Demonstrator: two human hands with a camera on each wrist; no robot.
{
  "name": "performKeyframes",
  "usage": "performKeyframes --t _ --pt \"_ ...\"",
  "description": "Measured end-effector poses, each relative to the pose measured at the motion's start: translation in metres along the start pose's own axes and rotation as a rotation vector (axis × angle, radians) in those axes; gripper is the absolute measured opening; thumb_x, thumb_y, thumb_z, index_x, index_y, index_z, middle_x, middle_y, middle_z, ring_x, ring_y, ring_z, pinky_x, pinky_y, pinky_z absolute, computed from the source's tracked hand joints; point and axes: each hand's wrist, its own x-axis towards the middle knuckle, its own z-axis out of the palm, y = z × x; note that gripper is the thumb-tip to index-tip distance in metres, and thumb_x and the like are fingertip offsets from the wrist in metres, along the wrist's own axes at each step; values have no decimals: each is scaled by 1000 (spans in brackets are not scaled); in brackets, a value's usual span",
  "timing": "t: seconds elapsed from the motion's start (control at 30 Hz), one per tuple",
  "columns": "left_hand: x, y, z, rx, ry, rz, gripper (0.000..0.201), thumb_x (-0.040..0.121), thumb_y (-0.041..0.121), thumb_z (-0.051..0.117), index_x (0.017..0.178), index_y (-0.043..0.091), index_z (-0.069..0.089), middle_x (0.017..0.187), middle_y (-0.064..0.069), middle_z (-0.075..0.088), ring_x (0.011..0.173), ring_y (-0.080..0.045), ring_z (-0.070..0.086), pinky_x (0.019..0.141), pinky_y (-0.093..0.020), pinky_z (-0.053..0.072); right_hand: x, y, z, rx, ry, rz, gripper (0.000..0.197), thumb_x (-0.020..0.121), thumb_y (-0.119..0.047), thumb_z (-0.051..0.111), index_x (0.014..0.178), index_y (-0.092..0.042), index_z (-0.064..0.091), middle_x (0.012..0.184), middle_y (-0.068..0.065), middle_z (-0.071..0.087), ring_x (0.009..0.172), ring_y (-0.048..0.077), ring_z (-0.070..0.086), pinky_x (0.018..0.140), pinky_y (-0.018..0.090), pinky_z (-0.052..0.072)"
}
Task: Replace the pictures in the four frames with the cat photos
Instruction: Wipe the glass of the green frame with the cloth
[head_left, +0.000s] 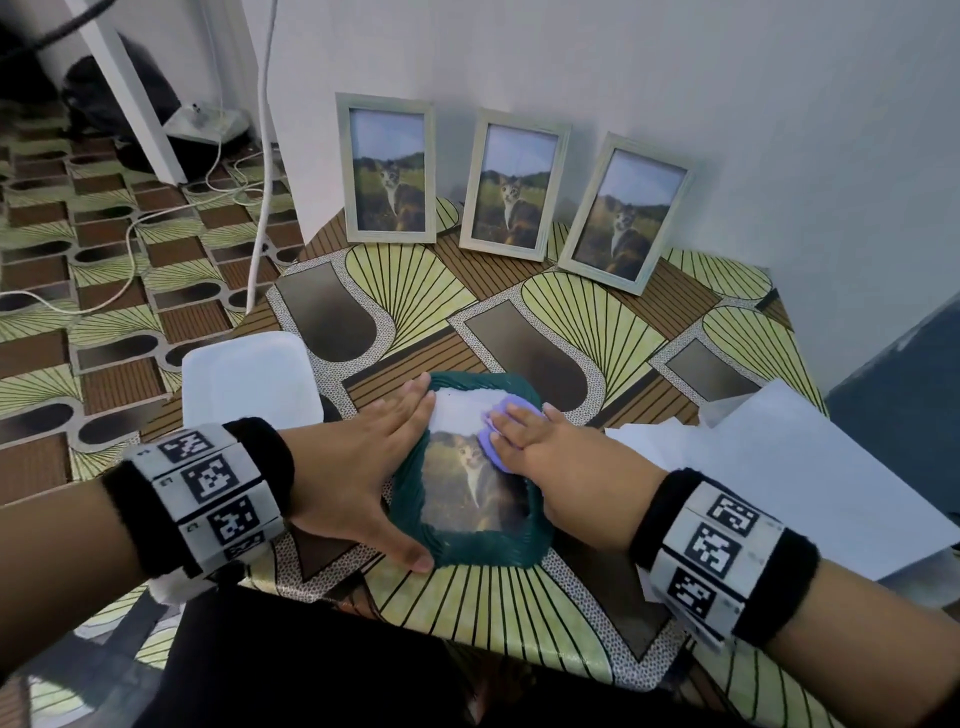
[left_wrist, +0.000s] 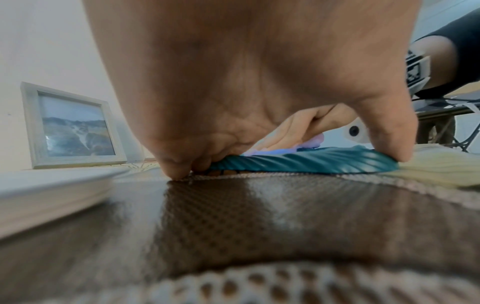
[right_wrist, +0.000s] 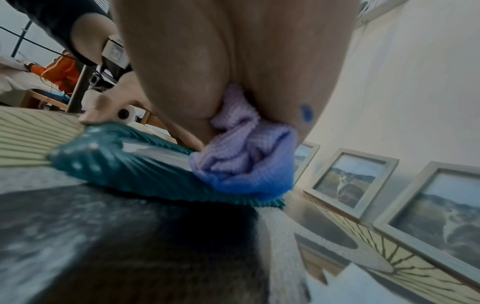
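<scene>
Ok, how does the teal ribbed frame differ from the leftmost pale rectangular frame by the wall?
The teal ribbed frame lies flat on the table; the leftmost pale rectangular frame stands against the wall. Teal is rounded and ridged, pale straight-edged. Both hold a cat photo.

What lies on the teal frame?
A lilac cloth under the right hand; the left hand rests on the frame's edge. The cloth hides part of the cat photo.
</scene>
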Motion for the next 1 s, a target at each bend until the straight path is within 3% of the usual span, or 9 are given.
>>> performKeyframes --t 0.2,0.33,0.5,0.63,0.8,1.0 --pt "2 -3 2 9 -4 24 145 54 99 46 137 21 -45 140 8 -56 124 2 -51 102 -18 -27 33 -1 -8 95 51 3 69 97 -4 35 156 -6 0 164 12 -10 152 23 -8 120 31 -3" --pt "4 -6 2 8 3 36 144 52 100 44 134 25 -48 139 11 -56 124 7 -50 104 -19 -25 43 -4 -15 242 55 -17 70 98 -1 39 157 -8 2 164 9 -13 151 19 -10 123 37 6" --pt "5 -9 4 40 51 35 146 50 103 40 139 22 -42 144 9 -52 129 4 -46 108 -18 -20 45 -22 -15 241 37 -51 77 99 -11 47 155 -5 -6 164 9 -14 150 20 -14 120 31 -7" --pt "5 -8 5 56 76 29 147 48 104 38 142 21 -39 145 7 -51 136 -2 -40 117 -23 -10 38 -33 -8 307 35 -54 78 99 -10 49 156 -11 -4 164 3 -17 150 15 -16 123 43 4" --pt "4 -6 4 65 76 18 149 49 103 39 143 17 -36 147 5 -48 140 -5 -35 120 -25 -4 13 -34 6 265 44 -184 70 99 -5 42 158 -18 7 165 -2 -12 149 8 -16 122 51 1" --pt "0 -2 0 74 57 -10 151 48 101 43 144 15 -35 148 4 -47 142 -7 -30 122 -28 2 -18 -30 6 414 30 -311 65 95 5 39 154 -20 28 164 -7 6 149 2 -3 123 34 2"
